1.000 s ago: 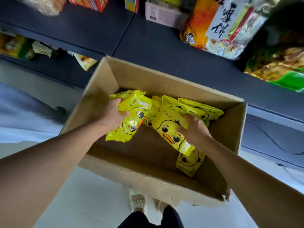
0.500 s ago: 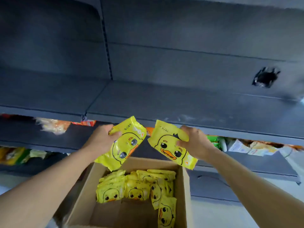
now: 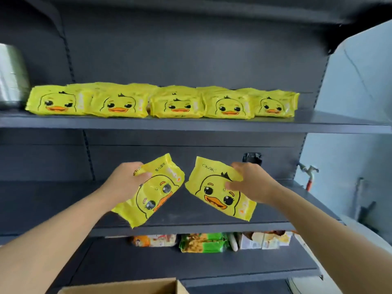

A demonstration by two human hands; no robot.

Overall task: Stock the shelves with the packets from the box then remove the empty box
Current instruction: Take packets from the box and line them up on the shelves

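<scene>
My left hand (image 3: 125, 183) grips a yellow duck packet (image 3: 154, 194), tilted, in front of the middle shelf (image 3: 191, 227). My right hand (image 3: 250, 183) grips a second yellow duck packet (image 3: 218, 194) beside it, the two packets almost touching at their inner corners. On the upper shelf (image 3: 191, 124) lies a row of several yellow duck packets (image 3: 165, 102), faces forward. Only the top edge of the cardboard box (image 3: 127, 286) shows at the bottom of the view.
A shiny metal container (image 3: 11, 77) stands at the left end of the upper shelf. Snack packs (image 3: 203, 242) lie on the lower shelf under the middle one. A tap (image 3: 308, 172) sticks out of the pale wall at the right.
Both hands have lifted a packet each out of the box and raised them to the middle shelf. My view has swung up from the box to the shelves.
</scene>
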